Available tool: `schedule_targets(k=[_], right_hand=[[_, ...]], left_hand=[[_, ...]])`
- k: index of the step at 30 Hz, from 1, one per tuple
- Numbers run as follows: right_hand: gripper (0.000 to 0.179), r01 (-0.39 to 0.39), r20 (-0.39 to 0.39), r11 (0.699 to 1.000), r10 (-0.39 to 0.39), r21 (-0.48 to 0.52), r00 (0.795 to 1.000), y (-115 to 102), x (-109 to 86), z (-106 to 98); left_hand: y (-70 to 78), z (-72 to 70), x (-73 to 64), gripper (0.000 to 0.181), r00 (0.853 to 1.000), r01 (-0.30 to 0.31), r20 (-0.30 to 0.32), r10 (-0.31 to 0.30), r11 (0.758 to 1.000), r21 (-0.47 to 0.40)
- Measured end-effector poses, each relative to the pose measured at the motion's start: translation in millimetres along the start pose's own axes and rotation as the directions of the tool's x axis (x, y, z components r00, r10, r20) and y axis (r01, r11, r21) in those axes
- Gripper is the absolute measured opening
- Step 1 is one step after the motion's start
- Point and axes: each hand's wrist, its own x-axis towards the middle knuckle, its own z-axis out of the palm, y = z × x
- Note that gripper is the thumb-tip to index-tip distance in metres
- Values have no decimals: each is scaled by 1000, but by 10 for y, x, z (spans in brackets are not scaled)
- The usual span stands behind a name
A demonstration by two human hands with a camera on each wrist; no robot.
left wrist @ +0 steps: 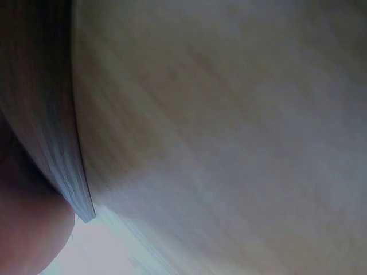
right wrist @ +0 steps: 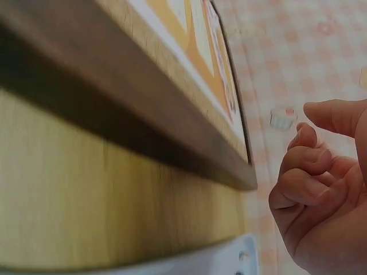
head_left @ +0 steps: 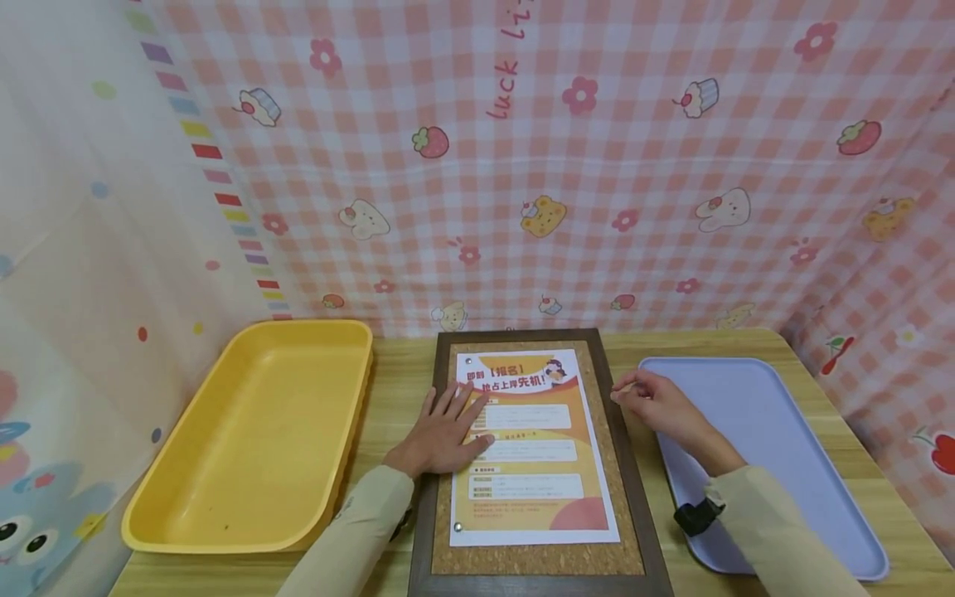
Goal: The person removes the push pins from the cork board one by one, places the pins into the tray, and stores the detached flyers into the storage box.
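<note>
Beige sleeves (head_left: 361,518) reach up from the bottom of my head view, a black device (head_left: 697,516) strapped at the right cuff. Between them lies a corkboard (head_left: 537,562) in a dark brown wooden frame (head_left: 540,585), and on its cork sits the orange-and-white printed poster (head_left: 530,450), a lower pin (head_left: 458,526) and an upper pin (head_left: 468,361) in its left corners. I see the left hand (head_left: 440,435) resting flat on the poster's left half, fingers spread, wrist over the frame's edge. The right hand (head_left: 660,406) hovers near the frame's right edge, fingers curled, thumb tip close to a bent fingertip; I cannot tell whether they pinch anything small. A yellow tray (head_left: 261,439) sits to the board's left and a lilac tray (head_left: 776,448) to its right, all on a wood-grain table (head_left: 399,365). Behind, I get pink-checked cloth (head_left: 477,182) printed with strawberries, cupcakes and bears.
</note>
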Motion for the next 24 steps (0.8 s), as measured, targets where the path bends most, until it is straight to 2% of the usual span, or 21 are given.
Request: schedule_targets(k=[5,9,14,18,21,24], right_hand=[[21,-1,58,1000,0,6,998,-129,-35,138],[19,5,134,999,-11,47,991,-208,-72,265],[10,86,219,995,-94,44,971,-302,-133,420],[6,153,296,988,-147,3,944,-373,-174,539],[6,190,366,982,-178,4,913,-418,-191,633],[5,196,435,980,-194,41,879,-461,-205,736]], left_hand=[[15,-10,-8,74,1000,1,1,-1,1000,-8],[37,-38,-25,73,1000,0,7,0,1000,-20],[57,-73,-42,71,1000,-14,5,14,1000,-18],[59,-84,-44,71,1000,-18,1,18,1000,-15],[50,-69,-35,72,1000,-16,4,16,1000,-15],[40,-44,-28,73,1000,-8,6,8,1000,-19]])
